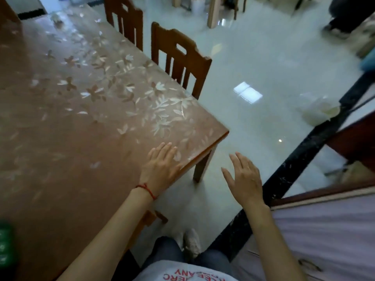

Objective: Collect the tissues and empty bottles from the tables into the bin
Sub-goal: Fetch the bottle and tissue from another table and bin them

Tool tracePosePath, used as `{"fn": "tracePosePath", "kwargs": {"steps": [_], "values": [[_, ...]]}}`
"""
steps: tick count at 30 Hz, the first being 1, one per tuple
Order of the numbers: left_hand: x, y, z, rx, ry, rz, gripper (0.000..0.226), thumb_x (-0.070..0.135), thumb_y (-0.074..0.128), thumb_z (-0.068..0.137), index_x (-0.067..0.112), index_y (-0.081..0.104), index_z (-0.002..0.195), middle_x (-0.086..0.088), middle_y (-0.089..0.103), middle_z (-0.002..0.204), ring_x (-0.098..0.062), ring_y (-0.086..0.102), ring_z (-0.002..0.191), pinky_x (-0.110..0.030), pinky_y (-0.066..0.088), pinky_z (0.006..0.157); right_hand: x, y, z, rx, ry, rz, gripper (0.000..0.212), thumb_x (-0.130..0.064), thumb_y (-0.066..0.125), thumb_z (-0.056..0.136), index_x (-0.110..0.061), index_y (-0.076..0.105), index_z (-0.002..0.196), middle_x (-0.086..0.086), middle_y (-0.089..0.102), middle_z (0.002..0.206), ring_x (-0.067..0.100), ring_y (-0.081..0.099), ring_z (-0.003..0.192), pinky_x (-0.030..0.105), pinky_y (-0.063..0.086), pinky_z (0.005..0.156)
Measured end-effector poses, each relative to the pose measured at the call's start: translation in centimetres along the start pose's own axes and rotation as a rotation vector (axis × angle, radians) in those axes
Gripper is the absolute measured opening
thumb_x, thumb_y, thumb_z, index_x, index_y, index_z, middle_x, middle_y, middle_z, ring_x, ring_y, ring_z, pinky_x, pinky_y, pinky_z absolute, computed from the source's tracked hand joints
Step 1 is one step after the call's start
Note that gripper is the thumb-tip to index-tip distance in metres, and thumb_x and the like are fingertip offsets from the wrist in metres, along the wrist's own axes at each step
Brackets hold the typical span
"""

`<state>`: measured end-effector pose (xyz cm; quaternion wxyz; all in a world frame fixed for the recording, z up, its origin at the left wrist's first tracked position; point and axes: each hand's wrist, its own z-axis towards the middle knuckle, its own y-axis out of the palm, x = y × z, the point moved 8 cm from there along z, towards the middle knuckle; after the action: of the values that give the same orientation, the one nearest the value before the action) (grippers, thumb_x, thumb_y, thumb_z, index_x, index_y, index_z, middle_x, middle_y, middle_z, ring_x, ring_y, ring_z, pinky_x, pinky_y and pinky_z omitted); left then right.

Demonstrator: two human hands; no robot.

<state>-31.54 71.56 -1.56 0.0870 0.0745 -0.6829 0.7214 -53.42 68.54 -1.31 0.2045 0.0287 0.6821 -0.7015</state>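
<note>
My left hand point(162, 167) is open, fingers spread, hovering over or resting on the near right corner of a brown table point(60, 128) covered with a flower-patterned sheet. My right hand point(243, 177) is open too, held over the floor to the right of the table corner, holding nothing. A crumpled tissue point(57, 19) lies at the far end of the table. A green object point(6, 246), blurred, shows at the table's near left edge. A white bag-lined bin point(318, 110) stands on the floor at right.
Two wooden chairs point(180, 59) are pushed against the table's right side. A dark marble strip point(304, 142) runs diagonally on the right beside a purple-covered surface point(324, 230). The pale glossy floor point(253, 63) stretches ahead. A person sits at the far upper right.
</note>
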Motion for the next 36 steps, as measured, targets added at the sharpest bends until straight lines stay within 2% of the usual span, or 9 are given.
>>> {"fn": "tracePosePath", "kwargs": {"steps": [2, 6, 8, 13, 16, 18, 25, 31, 36], "values": [[1.7, 0.8, 1.5, -0.029, 0.081, 0.007, 0.069, 0.052, 0.014, 0.094, 0.006, 0.057, 0.12, -0.016, 0.06, 0.123, -0.032, 0.054, 0.117, -0.049, 0.046, 0.094, 2.2, -0.6, -1.3, 0.028, 0.09, -0.012, 0.055, -0.043, 0.036, 0.086, -0.004, 0.056, 0.12, 0.02, 0.059, 0.122, 0.036, 0.057, 0.111, 0.048, 0.047, 0.089], [5.4, 2.1, 3.8, -0.046, 0.236, 0.003, 0.056, 0.046, 0.033, 0.089, 0.006, 0.058, 0.119, -0.017, 0.06, 0.122, -0.034, 0.054, 0.116, -0.048, 0.045, 0.096, 6.0, -1.6, -4.4, 0.067, 0.273, -0.023, 0.05, -0.038, 0.046, 0.086, -0.003, 0.056, 0.121, 0.02, 0.059, 0.123, 0.036, 0.055, 0.114, 0.049, 0.045, 0.091], [7.2, 3.0, 4.9, -0.079, 0.298, -0.01, 0.057, 0.046, 0.033, 0.086, 0.007, 0.055, 0.122, -0.016, 0.057, 0.127, -0.034, 0.051, 0.12, -0.048, 0.041, 0.1, 7.5, -2.2, -6.0, 0.101, 0.359, -0.024, 0.048, -0.034, 0.051, 0.086, -0.003, 0.055, 0.122, 0.02, 0.057, 0.126, 0.036, 0.053, 0.118, 0.049, 0.043, 0.094], [12.6, 3.7, 6.6, -0.097, 0.463, -0.06, 0.058, 0.046, 0.035, 0.084, 0.005, 0.06, 0.116, -0.017, 0.061, 0.121, -0.036, 0.055, 0.114, -0.051, 0.044, 0.093, 11.0, -3.0, -9.2, 0.101, 0.517, -0.043, 0.05, -0.033, 0.054, 0.091, -0.008, 0.045, 0.134, 0.015, 0.045, 0.14, 0.03, 0.039, 0.131, 0.044, 0.033, 0.104], [15.0, 4.8, 7.8, -0.126, 0.522, -0.07, 0.065, 0.054, 0.026, 0.089, 0.005, 0.06, 0.115, -0.017, 0.061, 0.12, -0.037, 0.055, 0.114, -0.053, 0.045, 0.091, 13.2, -3.5, -9.9, 0.126, 0.582, -0.04, 0.051, -0.033, 0.055, 0.091, -0.008, 0.045, 0.134, 0.014, 0.045, 0.14, 0.029, 0.04, 0.13, 0.044, 0.034, 0.103], [16.5, 5.8, 9.0, -0.144, 0.548, -0.058, 0.061, 0.052, 0.03, 0.087, 0.005, 0.061, 0.113, -0.018, 0.063, 0.117, -0.038, 0.057, 0.111, -0.053, 0.047, 0.089, 14.7, -3.5, -9.8, 0.116, 0.625, -0.046, 0.052, -0.035, 0.053, 0.091, -0.009, 0.043, 0.135, 0.013, 0.043, 0.142, 0.028, 0.038, 0.131, 0.043, 0.034, 0.103], [22.8, 8.1, 15.3, -0.157, 0.594, -0.073, 0.057, 0.047, 0.035, 0.085, 0.006, 0.061, 0.114, -0.017, 0.063, 0.119, -0.037, 0.057, 0.112, -0.052, 0.046, 0.09, 21.0, -4.8, -5.4, 0.137, 0.662, -0.02, 0.05, -0.034, 0.053, 0.091, -0.009, 0.044, 0.134, 0.013, 0.042, 0.143, 0.028, 0.036, 0.133, 0.043, 0.033, 0.104], [28.9, 9.6, 22.8, -0.15, 0.555, -0.135, 0.058, 0.048, 0.035, 0.086, 0.004, 0.061, 0.114, -0.019, 0.063, 0.117, -0.039, 0.057, 0.111, -0.052, 0.045, 0.09, 27.9, -7.5, 1.1, 0.148, 0.608, -0.056, 0.048, -0.028, 0.064, 0.085, -0.005, 0.053, 0.126, 0.018, 0.054, 0.13, 0.033, 0.05, 0.121, 0.047, 0.042, 0.097], [32.3, 10.8, 27.9, -0.177, 0.546, -0.135, 0.074, 0.058, 0.013, 0.092, 0.005, 0.06, 0.115, -0.018, 0.063, 0.118, -0.038, 0.056, 0.113, -0.051, 0.045, 0.092, 32.8, -8.9, 5.9, 0.135, 0.585, -0.078, 0.047, -0.033, 0.056, 0.079, -0.004, 0.06, 0.116, 0.019, 0.063, 0.118, 0.035, 0.06, 0.109, 0.048, 0.051, 0.084]]}}
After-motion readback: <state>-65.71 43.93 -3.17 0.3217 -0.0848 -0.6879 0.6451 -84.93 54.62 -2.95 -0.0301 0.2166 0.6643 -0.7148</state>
